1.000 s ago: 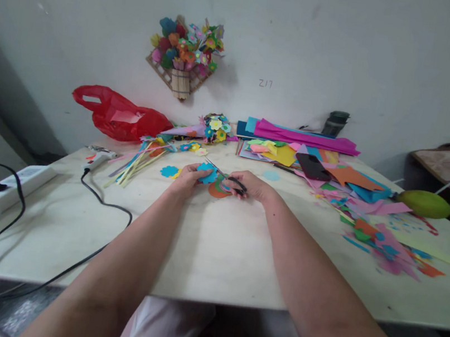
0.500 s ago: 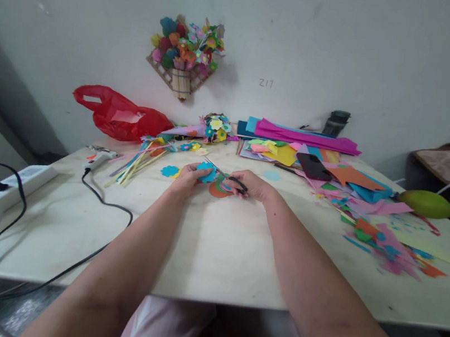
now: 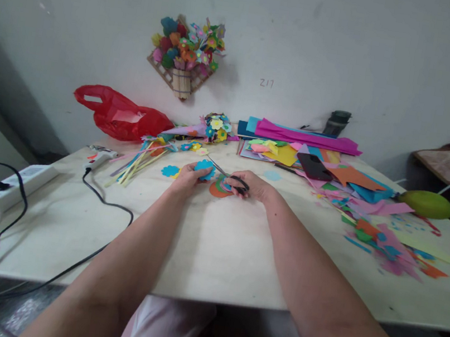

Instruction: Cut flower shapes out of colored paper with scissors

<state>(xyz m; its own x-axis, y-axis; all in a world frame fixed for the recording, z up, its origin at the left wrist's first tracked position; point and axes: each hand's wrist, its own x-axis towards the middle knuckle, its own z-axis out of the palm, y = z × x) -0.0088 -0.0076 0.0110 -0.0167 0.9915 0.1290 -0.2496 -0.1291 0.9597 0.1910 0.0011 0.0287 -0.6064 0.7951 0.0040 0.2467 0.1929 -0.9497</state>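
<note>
Between the thumb and fingers of my left hand (image 3: 187, 180) is a blue scalloped paper flower (image 3: 205, 169). My right hand (image 3: 250, 184) is closed on the black handles of a pair of scissors (image 3: 239, 184), whose blades point up and left beside the blue flower. Under and beside the scissors lie round paper pieces, an orange one (image 3: 218, 190) among them. Another blue flower (image 3: 170, 171) rests on the table left of my left hand, with a bit of yellow by it. A pale blue circle (image 3: 272, 175) lies beyond my right hand.
Paper strips (image 3: 134, 166), a glue gun (image 3: 101, 158) with its cord and a red bag (image 3: 123, 116) are at left. Paper sheets (image 3: 284, 153), a phone (image 3: 314, 166), scraps (image 3: 386, 246) and a green oval object (image 3: 426, 204) are at right. A power strip (image 3: 33, 179) lies along the left edge.
The blue flower in my left hand has shifted and turned slightly, a little to the left. The scissors' blades look slightly differently angled. My right hand has barely moved.
</note>
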